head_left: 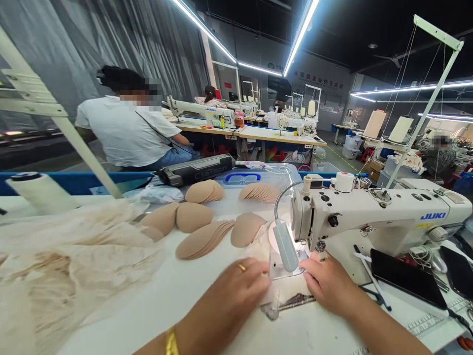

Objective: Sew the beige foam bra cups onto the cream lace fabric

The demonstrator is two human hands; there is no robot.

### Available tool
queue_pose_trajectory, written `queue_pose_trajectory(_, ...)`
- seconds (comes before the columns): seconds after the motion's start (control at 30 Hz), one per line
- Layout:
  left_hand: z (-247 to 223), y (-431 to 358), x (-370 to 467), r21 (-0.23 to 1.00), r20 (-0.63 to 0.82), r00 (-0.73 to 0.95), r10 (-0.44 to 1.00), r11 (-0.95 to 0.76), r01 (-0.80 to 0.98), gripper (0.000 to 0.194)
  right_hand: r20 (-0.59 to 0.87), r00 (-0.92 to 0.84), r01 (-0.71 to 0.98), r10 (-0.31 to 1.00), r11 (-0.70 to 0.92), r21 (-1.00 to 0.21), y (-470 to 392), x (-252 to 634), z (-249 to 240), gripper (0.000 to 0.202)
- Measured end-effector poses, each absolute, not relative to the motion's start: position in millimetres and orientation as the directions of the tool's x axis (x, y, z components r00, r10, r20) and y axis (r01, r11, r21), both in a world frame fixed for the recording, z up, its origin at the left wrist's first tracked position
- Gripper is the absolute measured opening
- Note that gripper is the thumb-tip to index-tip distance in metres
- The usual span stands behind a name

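Observation:
My left hand (236, 291) lies at the left of the needle plate of a white sewing machine (354, 212), its fingers bent together on pale thin fabric (291, 288). On the plate's right, my right hand (328, 281) has its fingertips close together at the fabric's edge, near the presser foot. What either hand pinches is too small to make out. A grey lamp head (286, 246) hangs over the sewing spot and hides part of it. Stacks of beige oval pads (203, 239) lie behind my left hand.
Sheer cream fabric (92, 266) covers the table's left. A thread cone (40, 195) stands behind it. A plastic box lid (284, 172) lies behind the pads. At right are a dark tablet (408, 278) and cables. A person in a white shirt (121, 130) sits ahead.

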State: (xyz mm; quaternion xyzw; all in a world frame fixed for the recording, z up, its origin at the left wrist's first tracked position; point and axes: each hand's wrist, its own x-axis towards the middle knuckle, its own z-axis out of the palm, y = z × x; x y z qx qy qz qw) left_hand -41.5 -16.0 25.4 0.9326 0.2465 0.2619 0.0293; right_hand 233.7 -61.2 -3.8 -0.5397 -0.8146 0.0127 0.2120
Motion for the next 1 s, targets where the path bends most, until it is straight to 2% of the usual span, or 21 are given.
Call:
queue_pose_trajectory(0.07, 16, -19, -27, 0.211, 0.404, 0.825, 0.395, -0.918, 0.337, 0.036, 0.326, -0.332, 0.872, 0.885, 0.420, -0.252, -61, 234, -3, 0.019)
queue_pose_trajectory(0.17, 17, -12, -8, 0.221, 0.377, 0.826, 0.418, -0.907, 0.358, 0.030, 0.320, -0.335, 0.864, 0.886, 0.425, -0.269, -61, 234, -1, 0.021)
queue_pose_trajectory(0.4, 24, -1, 14, 0.264, 0.547, 0.737, 0.397, -0.917, 0.298, 0.030, 0.322, -0.336, 0.850, 0.885, 0.432, -0.301, -62, 236, 0, 0.023)
queue_pose_trajectory(0.77, 16, -5, 25, 0.216, 0.567, 0.693, 0.445, -0.893, 0.396, 0.032, 0.298, -0.341, 0.842, 0.891, 0.431, -0.326, -63, 236, 3, 0.023)
queue_pose_trajectory(1.0, 12, 0, 27, 0.216, 0.458, 0.705, 0.541, -0.837, 0.502, 0.024, 0.324, -0.365, 0.848, 0.873, 0.455, -0.271, -61, 238, -1, 0.022)
